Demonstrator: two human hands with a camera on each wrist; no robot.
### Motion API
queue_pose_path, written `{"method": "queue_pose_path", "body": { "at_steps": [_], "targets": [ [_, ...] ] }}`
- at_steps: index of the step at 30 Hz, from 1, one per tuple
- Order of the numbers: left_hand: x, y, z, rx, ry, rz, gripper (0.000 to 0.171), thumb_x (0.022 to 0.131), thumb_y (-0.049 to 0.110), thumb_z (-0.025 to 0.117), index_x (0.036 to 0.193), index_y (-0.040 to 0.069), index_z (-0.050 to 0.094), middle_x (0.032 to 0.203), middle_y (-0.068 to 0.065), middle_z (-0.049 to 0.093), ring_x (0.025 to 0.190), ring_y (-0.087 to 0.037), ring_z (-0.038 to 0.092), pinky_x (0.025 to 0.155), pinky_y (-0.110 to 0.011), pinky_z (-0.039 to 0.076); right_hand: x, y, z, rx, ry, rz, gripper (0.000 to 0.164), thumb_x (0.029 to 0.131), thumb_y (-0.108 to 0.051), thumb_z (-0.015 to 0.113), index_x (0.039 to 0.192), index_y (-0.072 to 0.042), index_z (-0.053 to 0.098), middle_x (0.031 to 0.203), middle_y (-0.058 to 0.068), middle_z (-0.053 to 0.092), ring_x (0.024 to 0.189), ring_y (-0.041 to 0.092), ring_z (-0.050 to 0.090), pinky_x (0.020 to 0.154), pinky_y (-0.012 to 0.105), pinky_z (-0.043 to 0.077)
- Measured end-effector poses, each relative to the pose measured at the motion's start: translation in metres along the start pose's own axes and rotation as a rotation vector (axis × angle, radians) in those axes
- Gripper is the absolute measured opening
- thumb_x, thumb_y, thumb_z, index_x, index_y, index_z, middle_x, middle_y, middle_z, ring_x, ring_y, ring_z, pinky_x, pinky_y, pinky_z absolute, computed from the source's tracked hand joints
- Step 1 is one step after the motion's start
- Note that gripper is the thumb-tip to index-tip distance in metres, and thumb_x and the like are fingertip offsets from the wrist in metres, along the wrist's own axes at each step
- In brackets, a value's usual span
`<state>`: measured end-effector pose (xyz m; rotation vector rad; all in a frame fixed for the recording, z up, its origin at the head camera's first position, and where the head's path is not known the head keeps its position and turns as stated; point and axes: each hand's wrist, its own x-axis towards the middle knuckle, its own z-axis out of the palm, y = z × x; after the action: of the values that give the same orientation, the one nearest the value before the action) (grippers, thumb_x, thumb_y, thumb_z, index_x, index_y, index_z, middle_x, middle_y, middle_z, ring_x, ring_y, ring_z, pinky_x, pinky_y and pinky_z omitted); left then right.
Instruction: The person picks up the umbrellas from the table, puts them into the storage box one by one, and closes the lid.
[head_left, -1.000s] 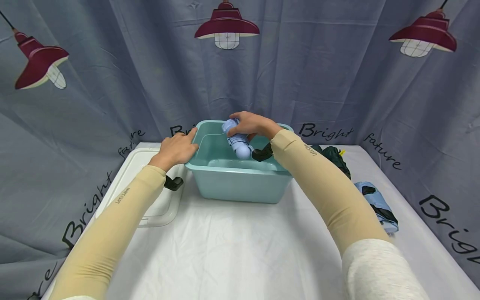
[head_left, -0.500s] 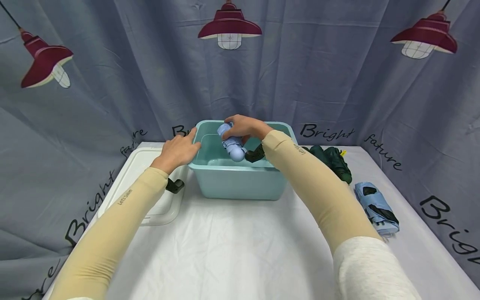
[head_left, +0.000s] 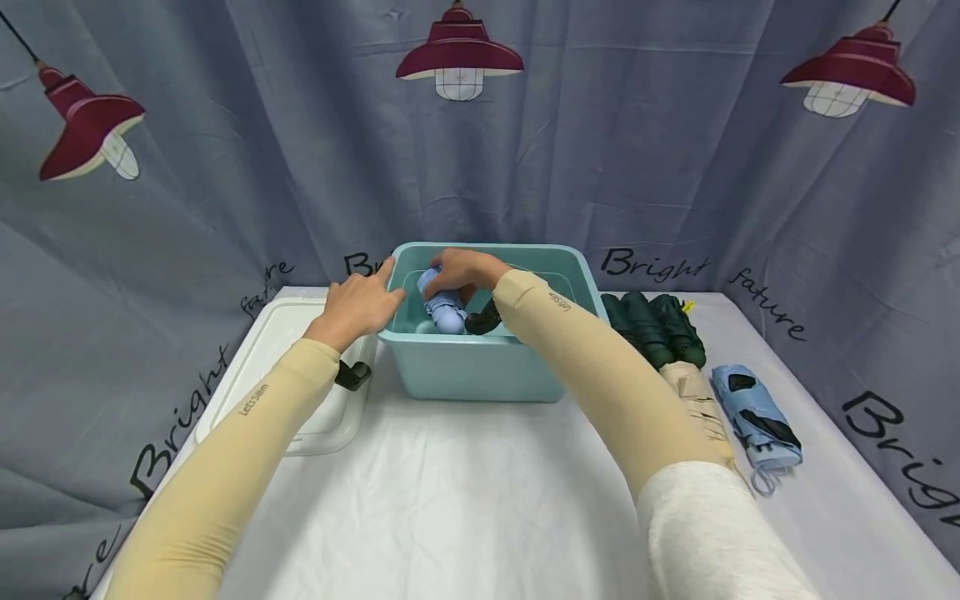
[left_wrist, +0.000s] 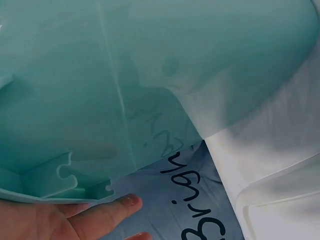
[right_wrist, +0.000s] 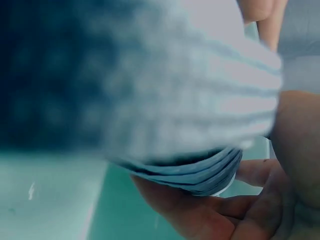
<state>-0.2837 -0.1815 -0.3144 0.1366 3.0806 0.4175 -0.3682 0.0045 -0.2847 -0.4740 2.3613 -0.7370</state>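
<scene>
A teal plastic tub (head_left: pixel 472 367) stands at the back of the table. My left hand (head_left: pixel 358 307) rests on its left rim, forefinger stretched along it. In the left wrist view those fingers (left_wrist: pixel 107 212) lie straight by the rim's edge. My right hand (head_left: pixel 467 271) reaches inside the tub's left half and grips a light-blue folding umbrella (head_left: pixel 447 315) around its middle, tilted with its rounded end towards me. Pleated cloth of the umbrella (right_wrist: pixel 200 100) fills much of the right wrist view, with fingers on both sides. The tub floor under it is mostly hidden.
Right of the tub lie several dark green rolled umbrellas (head_left: pixel 652 325), a beige one (head_left: pixel 697 400) partly behind my right arm, and a light-blue one (head_left: pixel 757 417) with black patches and a cord loop. A white lid (head_left: pixel 258 375) lies left. A grey curtain (head_left: pixel 637 150) hangs behind.
My right hand has moved left and down with the blue umbrella, deeper into the tub's left side. The green and beige umbrellas show more now. My left hand has stayed on the rim.
</scene>
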Motion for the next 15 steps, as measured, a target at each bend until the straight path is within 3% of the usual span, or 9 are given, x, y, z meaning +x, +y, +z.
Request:
{"method": "queue_pose_path", "body": {
  "at_steps": [9, 13, 15],
  "targets": [
    [-0.002, 0.0, -0.002, -0.005, -0.006, -0.007, 0.066, 0.105, 0.041, 0.028, 0.164, 0.019, 0.009, 0.141, -0.024, 0.056, 0.123, -0.045, 0.053, 0.108, -0.071, 0.025, 0.011, -0.018, 0.007, -0.017, -0.065, 0.024, 0.081, 0.095, -0.025, 0.067, 0.161, -0.008, 0.022, 0.138, 0.017, 0.053, 0.098, 0.026, 0.069, 0.078, 0.035, 0.059],
    [-0.001, 0.0, -0.001, -0.009, -0.007, -0.003, 0.066, 0.105, 0.041, 0.028, 0.164, 0.02, 0.009, 0.13, -0.023, 0.063, 0.114, -0.043, 0.057, 0.107, -0.071, 0.026, 0.013, -0.022, 0.01, -0.067, -0.086, 0.035, 0.067, 0.096, -0.025, 0.065, 0.153, -0.003, 0.037, 0.129, 0.018, 0.058, 0.095, 0.026, 0.069, 0.08, 0.035, 0.059],
    [-0.001, 0.0, -0.001, -0.01, -0.014, -0.008, 0.066, 0.104, 0.041, 0.027, 0.164, 0.021, 0.008, 0.117, -0.021, 0.067, 0.105, -0.04, 0.059, 0.107, -0.069, 0.028, 0.016, -0.021, 0.012, -0.096, -0.102, 0.052, 0.059, 0.097, -0.026, 0.065, 0.147, -0.001, 0.045, 0.125, 0.016, 0.059, 0.092, 0.025, 0.068, 0.081, 0.035, 0.058]
  ]
}}
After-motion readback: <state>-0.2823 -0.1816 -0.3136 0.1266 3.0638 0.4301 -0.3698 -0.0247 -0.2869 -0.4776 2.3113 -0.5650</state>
